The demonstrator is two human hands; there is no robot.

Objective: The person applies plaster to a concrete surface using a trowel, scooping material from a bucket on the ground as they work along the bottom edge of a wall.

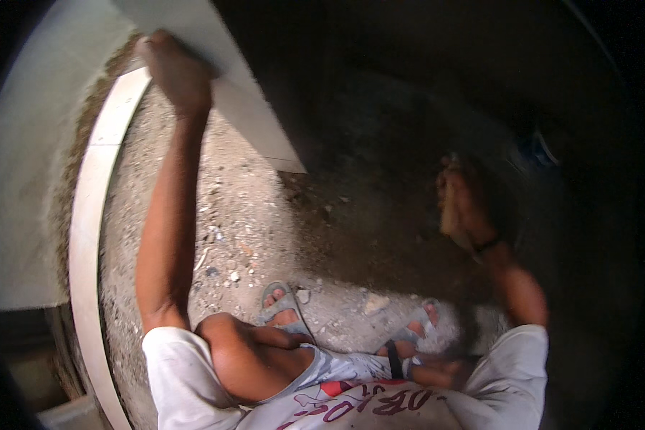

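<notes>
My left hand (175, 75) reaches far forward to the lower part of a pale wall corner (229, 50). It is closed, with fingers bent and mostly hidden, and what they hold, if anything, cannot be made out. Beside it ends a long strip of white tiles (97, 172). Along the foot of the wall corner runs a white tile band (254, 125). Out to the right, in deep shade, my right hand (469, 204) is closed around a pale tan object (449, 208), blurred and too dark to name.
Rough, gravelly ground (229, 215) with small stones and debris lies between my arms. My sandalled feet (279, 304) rest on it. A pale grey surface (25, 165) lies left of the strip. A blue and white container (539, 152) stands in the shade beyond my right hand.
</notes>
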